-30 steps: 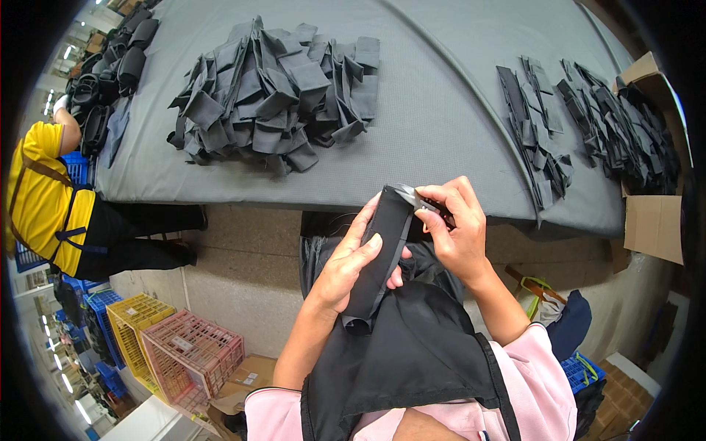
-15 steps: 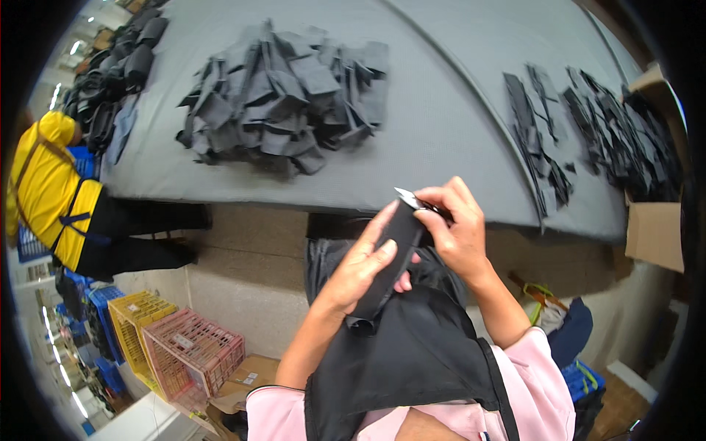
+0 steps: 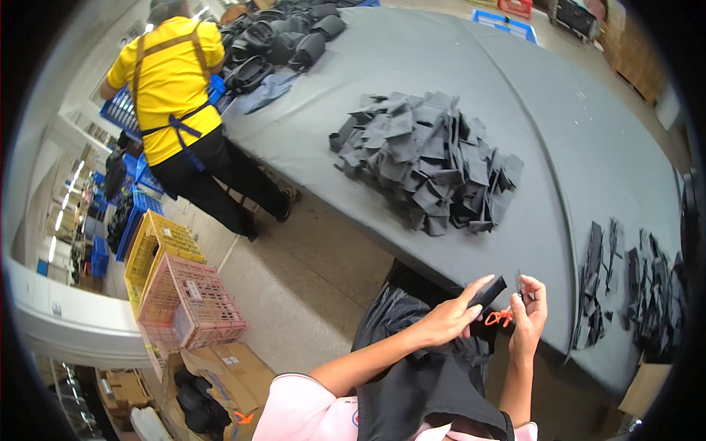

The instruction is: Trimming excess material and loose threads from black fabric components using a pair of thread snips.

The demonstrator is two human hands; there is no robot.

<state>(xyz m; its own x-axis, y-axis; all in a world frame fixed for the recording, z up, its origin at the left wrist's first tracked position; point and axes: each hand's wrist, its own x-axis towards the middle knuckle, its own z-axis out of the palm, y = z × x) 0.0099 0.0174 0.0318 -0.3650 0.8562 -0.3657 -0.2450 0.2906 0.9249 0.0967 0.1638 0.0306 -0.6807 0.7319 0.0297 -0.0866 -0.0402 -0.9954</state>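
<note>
Your left hand is clamped on a black fabric strip at the grey table's near edge; your right hand pinches small orange-handled snips just beside it. Below left stand a pink crate, a yellow crate and an open cardboard box.

Dark grey fabric piece; orange scissors; grey table; yellow shirt; pink crate.
</note>
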